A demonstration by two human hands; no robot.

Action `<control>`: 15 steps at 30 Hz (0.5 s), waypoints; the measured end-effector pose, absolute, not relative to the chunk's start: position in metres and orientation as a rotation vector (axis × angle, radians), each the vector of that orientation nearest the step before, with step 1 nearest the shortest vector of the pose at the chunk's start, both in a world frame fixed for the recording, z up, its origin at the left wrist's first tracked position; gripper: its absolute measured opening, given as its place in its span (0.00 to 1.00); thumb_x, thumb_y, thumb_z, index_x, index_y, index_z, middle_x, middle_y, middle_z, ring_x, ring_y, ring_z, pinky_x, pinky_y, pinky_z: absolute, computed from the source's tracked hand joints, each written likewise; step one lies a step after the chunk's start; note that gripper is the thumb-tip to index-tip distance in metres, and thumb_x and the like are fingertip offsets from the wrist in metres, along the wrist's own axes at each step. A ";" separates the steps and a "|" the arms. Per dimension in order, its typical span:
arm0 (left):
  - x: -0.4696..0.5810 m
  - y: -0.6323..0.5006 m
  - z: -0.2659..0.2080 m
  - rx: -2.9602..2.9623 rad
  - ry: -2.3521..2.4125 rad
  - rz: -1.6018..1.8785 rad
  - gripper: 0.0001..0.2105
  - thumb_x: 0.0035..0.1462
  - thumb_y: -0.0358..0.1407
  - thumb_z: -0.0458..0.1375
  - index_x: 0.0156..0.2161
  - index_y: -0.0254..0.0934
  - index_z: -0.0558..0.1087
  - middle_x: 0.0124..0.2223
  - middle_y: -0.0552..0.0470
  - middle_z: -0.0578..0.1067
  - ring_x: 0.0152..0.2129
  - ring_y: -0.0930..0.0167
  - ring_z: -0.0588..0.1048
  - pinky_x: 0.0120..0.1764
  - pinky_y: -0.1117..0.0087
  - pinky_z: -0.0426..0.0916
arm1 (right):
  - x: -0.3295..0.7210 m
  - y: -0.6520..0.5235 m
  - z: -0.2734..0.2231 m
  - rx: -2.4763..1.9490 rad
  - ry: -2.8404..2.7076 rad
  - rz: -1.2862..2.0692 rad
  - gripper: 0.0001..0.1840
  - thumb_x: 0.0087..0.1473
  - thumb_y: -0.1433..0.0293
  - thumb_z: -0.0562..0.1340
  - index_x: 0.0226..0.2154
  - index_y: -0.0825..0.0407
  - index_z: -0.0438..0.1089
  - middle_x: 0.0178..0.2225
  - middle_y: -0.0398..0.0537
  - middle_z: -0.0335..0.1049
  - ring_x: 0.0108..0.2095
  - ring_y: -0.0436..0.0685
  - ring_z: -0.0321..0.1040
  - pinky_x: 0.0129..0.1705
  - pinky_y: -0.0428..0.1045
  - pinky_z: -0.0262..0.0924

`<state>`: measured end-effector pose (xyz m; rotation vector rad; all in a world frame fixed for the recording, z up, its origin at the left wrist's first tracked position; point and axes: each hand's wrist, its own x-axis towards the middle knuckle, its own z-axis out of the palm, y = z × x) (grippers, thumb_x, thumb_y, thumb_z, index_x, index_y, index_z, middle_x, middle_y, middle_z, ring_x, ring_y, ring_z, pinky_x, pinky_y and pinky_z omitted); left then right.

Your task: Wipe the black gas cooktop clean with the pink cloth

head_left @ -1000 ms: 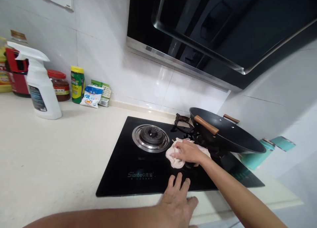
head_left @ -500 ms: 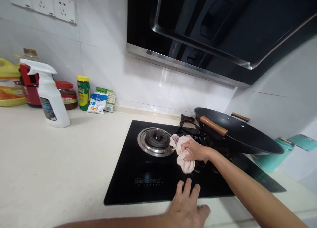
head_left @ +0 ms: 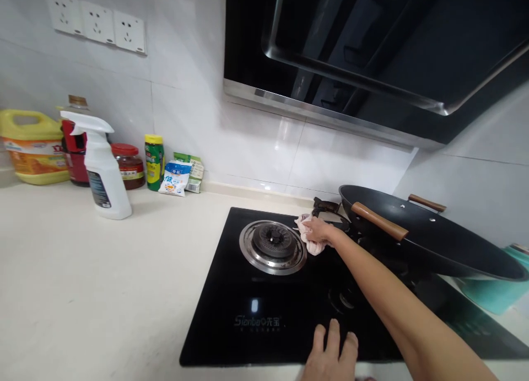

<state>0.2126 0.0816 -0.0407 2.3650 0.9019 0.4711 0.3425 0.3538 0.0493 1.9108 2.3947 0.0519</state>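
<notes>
**Cloth (head_left: 313, 247) shifted toward the rear, beside the burner's (head_left: 273, 240) right edge**

Nearest me, my left hand (head_left: 329, 356) sits at the front edge of the hob (head_left: 231, 298), fingers spread, holding nothing; I read it as a brace for the lean forward. Beyond, my right hand (head_left: 319, 229) reaches across the glass, its fingers folded over the bunched cloth, probably so the bundle keeps pressed to the surface. Half a second ago that cloth lay farther forward on the glass; now it is against or just beside the metal ring, and I can't tell which. To the right, the wok (head_left: 438, 237) rests tilted, its handle leaning toward the burner. Farther left, the spray bottle (head_left: 106, 174) stands upright on the tabletop (head_left: 124, 282), presumably kept within reach. My view has swung left too: the yellow jug (head_left: 35, 149) now shows whole.
</notes>
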 end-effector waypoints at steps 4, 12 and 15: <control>0.209 0.082 -0.034 2.354 0.906 0.431 0.35 0.65 0.54 0.47 0.69 0.34 0.58 0.67 0.35 0.62 0.63 0.42 0.57 0.58 0.38 0.58 | 0.339 0.350 0.051 1.937 2.341 -0.003 0.27 0.61 0.59 0.62 0.59 0.49 0.63 0.60 0.54 0.61 0.55 0.63 0.64 0.56 0.64 0.63; 0.206 0.072 -0.050 2.668 0.791 0.469 0.19 0.66 0.45 0.49 0.51 0.36 0.75 0.71 0.39 0.53 0.67 0.39 0.48 0.61 0.33 0.46 | 0.348 0.263 0.057 1.782 2.433 -0.122 0.32 0.55 0.63 0.60 0.62 0.46 0.59 0.54 0.56 0.59 0.53 0.67 0.61 0.56 0.61 0.55; 0.202 0.062 -0.044 2.706 0.806 0.452 0.25 0.57 0.51 0.60 0.52 0.34 0.74 0.72 0.35 0.50 0.67 0.36 0.44 0.61 0.33 0.42 | 0.340 0.229 0.059 1.679 2.498 -0.165 0.33 0.52 0.64 0.62 0.61 0.44 0.59 0.52 0.52 0.58 0.52 0.63 0.60 0.55 0.57 0.55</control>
